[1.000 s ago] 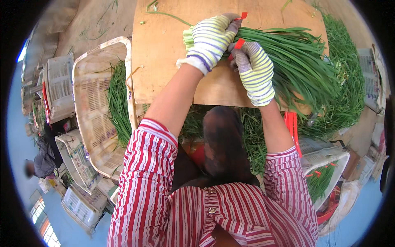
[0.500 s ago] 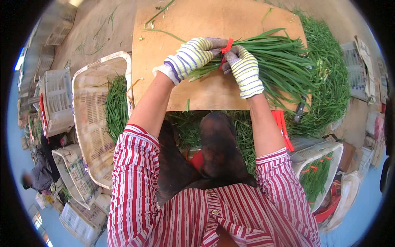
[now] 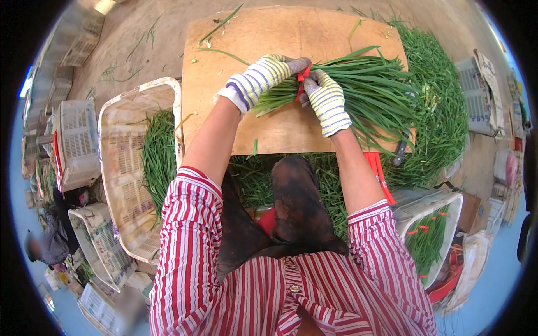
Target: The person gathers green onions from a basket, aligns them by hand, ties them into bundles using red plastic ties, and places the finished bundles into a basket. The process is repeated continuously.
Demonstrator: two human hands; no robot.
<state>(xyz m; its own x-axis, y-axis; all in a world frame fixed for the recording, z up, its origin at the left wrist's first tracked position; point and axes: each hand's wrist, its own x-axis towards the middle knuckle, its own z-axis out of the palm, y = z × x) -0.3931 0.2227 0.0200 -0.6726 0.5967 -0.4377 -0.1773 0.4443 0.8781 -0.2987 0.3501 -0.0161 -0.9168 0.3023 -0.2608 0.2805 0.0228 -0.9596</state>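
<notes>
We note both hands in striped knit gloves over the wooden board surface (image 3: 269, 129). The left hand (image 3: 263, 78) is closed around the stem end of a bundle of green chives (image 3: 364, 92), which lies on the board with leaves fanning right. The right hand (image 3: 325, 101) is closed on the bundle just beside it, fingers pinching a red band (image 3: 303, 75) between the two hands. A basket (image 3: 120, 168) with more greens sits left of the board; loose chives (image 3: 443, 112) are heaped to the right.
</notes>
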